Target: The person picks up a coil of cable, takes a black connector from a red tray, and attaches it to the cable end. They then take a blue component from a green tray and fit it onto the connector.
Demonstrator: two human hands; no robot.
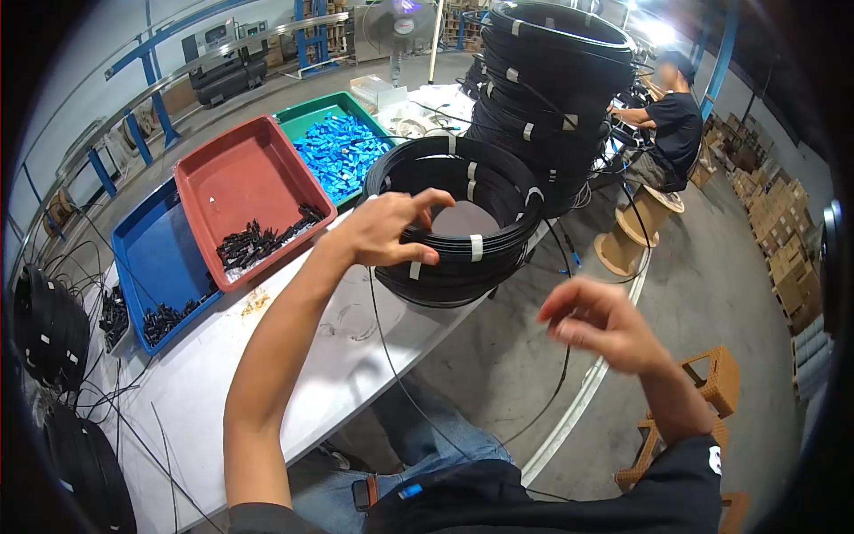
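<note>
A coil of black cable (476, 247) with white tape bands stands on the white table in front of me. My left hand (391, 230) is at its near left rim, with the fingers over the inner side and the thumb across the outside. My right hand (605, 325) is in the air right of the coil, slightly blurred. Its fingers are loosely curled, the thumb is apart from them, and nothing shows in them. A loose black cable (389, 356) hangs from the coil towards my lap. By my waist lies a small blue connector (410, 490).
A red tray (236, 165) and a blue tray (160, 240) hold small black parts; a green tray (285, 114) holds blue connectors. Tall stacked coils (538, 116) stand behind. A co-worker (676, 125) sits beyond, near wooden spools (645, 218). Orange stools (712, 383) are at right.
</note>
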